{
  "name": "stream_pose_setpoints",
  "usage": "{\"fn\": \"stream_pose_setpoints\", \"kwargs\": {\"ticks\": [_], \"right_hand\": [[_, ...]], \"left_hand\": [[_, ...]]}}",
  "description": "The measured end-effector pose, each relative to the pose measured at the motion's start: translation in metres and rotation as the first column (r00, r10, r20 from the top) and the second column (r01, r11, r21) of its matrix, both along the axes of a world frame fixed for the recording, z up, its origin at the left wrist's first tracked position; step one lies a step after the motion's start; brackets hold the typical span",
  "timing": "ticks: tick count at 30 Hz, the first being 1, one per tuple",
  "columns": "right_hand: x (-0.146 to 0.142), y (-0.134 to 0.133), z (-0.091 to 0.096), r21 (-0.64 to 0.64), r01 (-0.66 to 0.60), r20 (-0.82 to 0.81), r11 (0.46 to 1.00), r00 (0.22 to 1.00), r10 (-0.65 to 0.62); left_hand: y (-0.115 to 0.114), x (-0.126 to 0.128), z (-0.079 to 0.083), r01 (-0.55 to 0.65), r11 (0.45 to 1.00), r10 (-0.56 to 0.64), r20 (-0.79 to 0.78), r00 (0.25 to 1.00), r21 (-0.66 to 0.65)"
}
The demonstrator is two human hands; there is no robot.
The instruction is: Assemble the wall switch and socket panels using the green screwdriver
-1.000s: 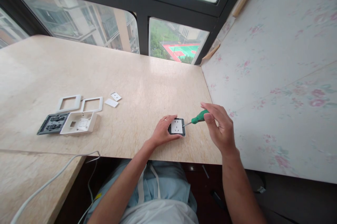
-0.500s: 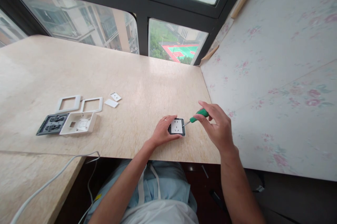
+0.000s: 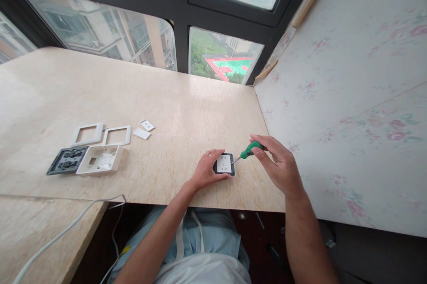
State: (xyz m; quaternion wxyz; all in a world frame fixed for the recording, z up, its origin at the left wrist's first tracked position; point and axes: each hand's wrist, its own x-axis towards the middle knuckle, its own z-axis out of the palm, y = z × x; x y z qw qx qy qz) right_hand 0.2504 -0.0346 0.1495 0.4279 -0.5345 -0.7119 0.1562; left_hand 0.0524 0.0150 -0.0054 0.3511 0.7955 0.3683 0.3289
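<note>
On the stone ledge, my left hand grips a wall socket between thumb and fingers. The socket has a white face with several slots and a dark surround, and it lies face up. My right hand is closed around a screwdriver with a green handle. Its metal shaft slants down to the left, and the tip meets the right side of the socket's white face. Whether the tip sits in a screw or a gap is too small to tell.
To the left lie a white mounting box, a dark socket back, two white frames and two small white plates. A white cable crosses the ledge's lower left. A flowered wall bounds the right side, windows the far side.
My right hand has turned slightly around the screwdriver, and its handle has tilted a little. The tip stays at the socket's right side. My left hand keeps its grip; the view has shifted slightly.
</note>
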Motion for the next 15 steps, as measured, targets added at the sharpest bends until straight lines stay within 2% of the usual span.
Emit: {"fn": "stream_pose_setpoints", "kwargs": {"ticks": [3,6,8,13,15], "right_hand": [[-0.002,0.005,-0.001,0.110,0.082,0.107,0.991,0.990,-0.094],[-0.002,0.005,-0.003,0.159,0.100,0.150,0.982,0.981,-0.124],[-0.001,0.003,-0.003,0.123,0.082,0.126,0.989,0.987,-0.098],[0.005,-0.006,-0.002,-0.110,-0.082,-0.031,0.991,0.996,0.079],[0.006,-0.006,-0.002,-0.124,-0.147,-0.058,0.981,0.988,0.141]], "left_hand": [[0.000,0.000,0.000,-0.006,1.000,0.006,-0.007,1.000,0.003],[0.000,0.000,0.000,-0.007,1.000,0.007,-0.011,1.000,0.004],[0.000,0.000,0.000,-0.005,1.000,0.005,-0.011,1.000,0.002],[0.001,0.000,-0.001,-0.006,1.000,0.006,-0.011,1.000,0.006],[0.000,-0.001,-0.001,-0.005,1.000,0.005,-0.013,1.000,0.006]]}}
